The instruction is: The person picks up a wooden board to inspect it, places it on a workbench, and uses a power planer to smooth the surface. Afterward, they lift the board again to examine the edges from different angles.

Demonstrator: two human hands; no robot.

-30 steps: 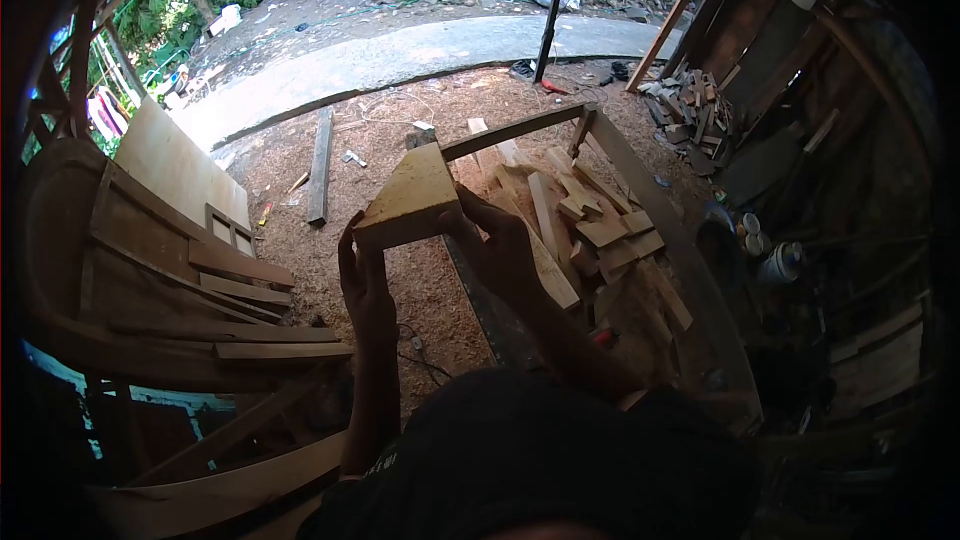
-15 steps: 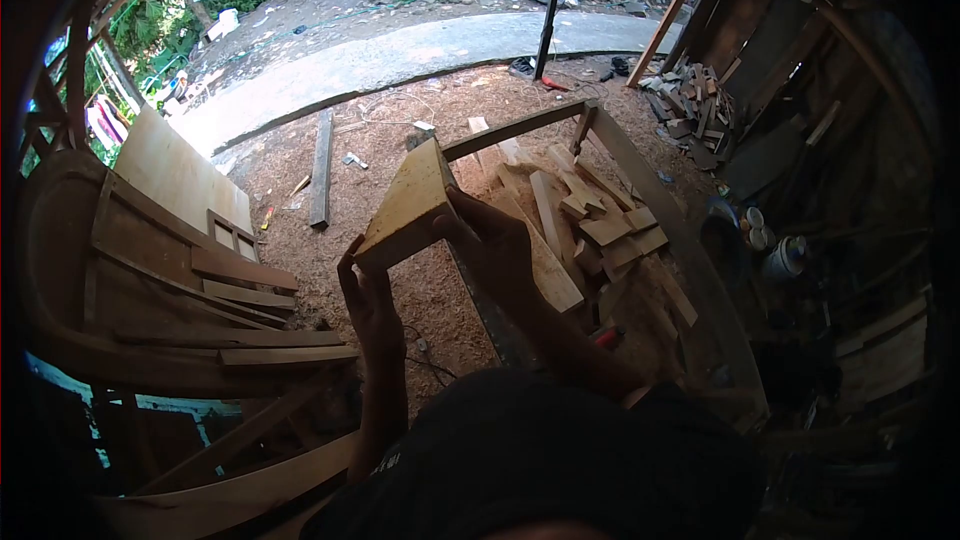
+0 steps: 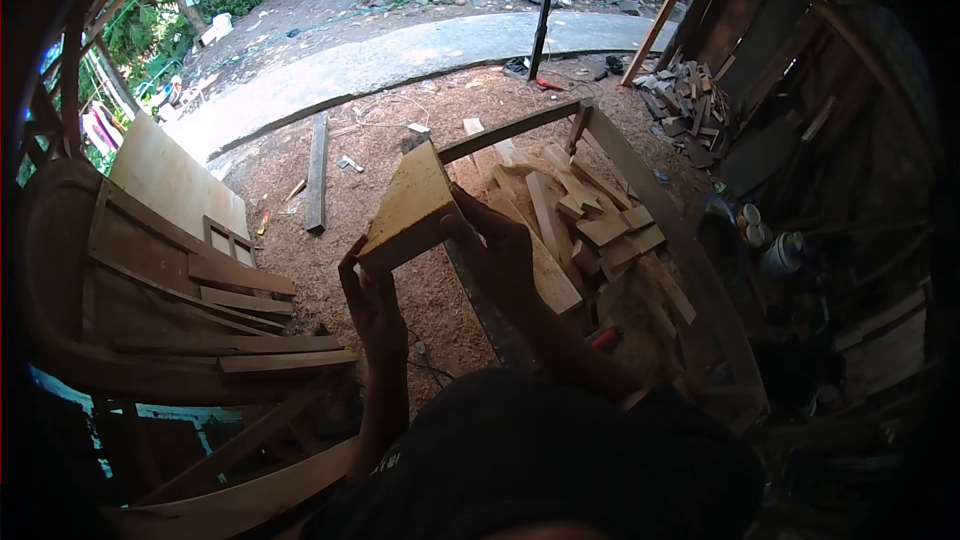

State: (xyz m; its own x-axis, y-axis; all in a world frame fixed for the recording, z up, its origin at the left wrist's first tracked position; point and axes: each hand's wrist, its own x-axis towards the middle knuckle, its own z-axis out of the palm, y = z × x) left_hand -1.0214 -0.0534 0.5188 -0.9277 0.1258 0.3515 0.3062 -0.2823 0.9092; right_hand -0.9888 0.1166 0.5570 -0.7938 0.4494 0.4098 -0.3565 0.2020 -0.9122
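A thick, pale wedge-shaped wooden block (image 3: 412, 202) is held up in front of me, its broad yellowish face turned upward. My left hand (image 3: 372, 295) grips its lower left corner, thumb and fingers closed on the edge. At the right end, my right hand (image 3: 490, 240) is closed around the block's side, with some fingertips hidden behind it. Below and to the right, a wooden frame (image 3: 670, 210) stands around a pile of cut wood pieces (image 3: 590, 215).
Long boards and curved wooden panels (image 3: 200, 290) lean at the left. A dark beam (image 3: 317, 175) lies on the sawdust-covered ground (image 3: 370, 155). Wood offcuts (image 3: 690, 105) are heaped at the back right, near several cans (image 3: 785, 252). A red-handled tool (image 3: 605, 339) lies by my right forearm.
The block and both hands stay nearly in place, with only a very slight shift. The camera view has moved a little, so the surroundings sit slightly further left.
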